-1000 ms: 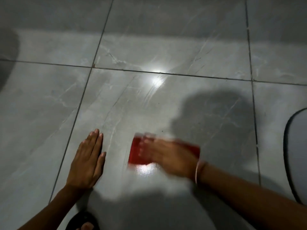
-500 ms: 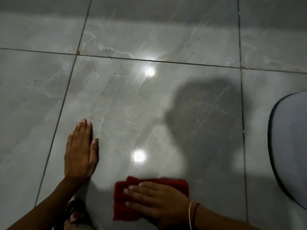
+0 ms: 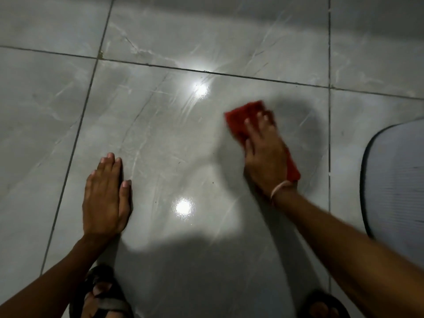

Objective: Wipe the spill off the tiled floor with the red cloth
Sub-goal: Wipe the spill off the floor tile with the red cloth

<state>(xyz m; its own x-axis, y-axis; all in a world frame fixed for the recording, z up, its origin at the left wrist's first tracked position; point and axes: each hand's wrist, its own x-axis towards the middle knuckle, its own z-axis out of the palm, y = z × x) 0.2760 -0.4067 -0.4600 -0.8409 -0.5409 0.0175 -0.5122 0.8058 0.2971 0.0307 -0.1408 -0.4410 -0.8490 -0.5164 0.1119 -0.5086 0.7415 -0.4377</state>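
Pressing red cloth point(image 3: 243, 118) under straight-fingered right hand point(image 3: 263, 157); bracing flat, relaxed-fingered left hand point(image 3: 104, 198) on tiled floor point(image 3: 160, 134); likely risking that palm sliding on damp gloss, toppling forward.

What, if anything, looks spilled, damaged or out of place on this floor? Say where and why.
No puddle shows. The tile between the left hand and the cloth under the right hand carries faint smeared streaks that catch the glare, like wiped wetness. Nothing looks broken or askew.
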